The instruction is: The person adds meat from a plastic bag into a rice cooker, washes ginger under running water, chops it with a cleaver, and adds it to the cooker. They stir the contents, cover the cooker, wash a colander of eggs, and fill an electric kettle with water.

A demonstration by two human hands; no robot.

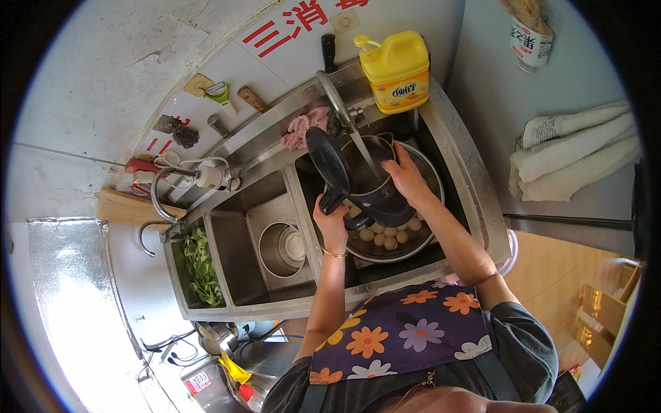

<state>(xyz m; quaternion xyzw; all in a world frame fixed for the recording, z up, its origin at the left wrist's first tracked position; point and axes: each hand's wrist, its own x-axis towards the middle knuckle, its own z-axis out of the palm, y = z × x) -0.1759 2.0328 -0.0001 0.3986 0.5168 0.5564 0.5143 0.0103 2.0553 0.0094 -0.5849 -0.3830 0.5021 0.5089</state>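
Note:
My left hand (332, 221) grips the handle of a black electric kettle (384, 206), whose black lid (328, 157) stands swung open. My right hand (407, 178) holds the kettle's rim and side, thumb over the edge. From the metal tap (335, 98) a stream of water (365, 155) runs into the open kettle. The kettle is tilted above a wide metal basin (435, 170) in the right sink compartment. Pale, round pieces that look like eggs (390, 241) lie in the basin below it; the kettle hides part of them.
A steel pot (264, 253) sits in the middle compartment (237, 279), with leafy greens (201, 263) in the left one. Behind are a pink cloth (304, 128), a yellow pump jug (397, 72) and a second tap (161, 193). Towels (573, 149) hang at right.

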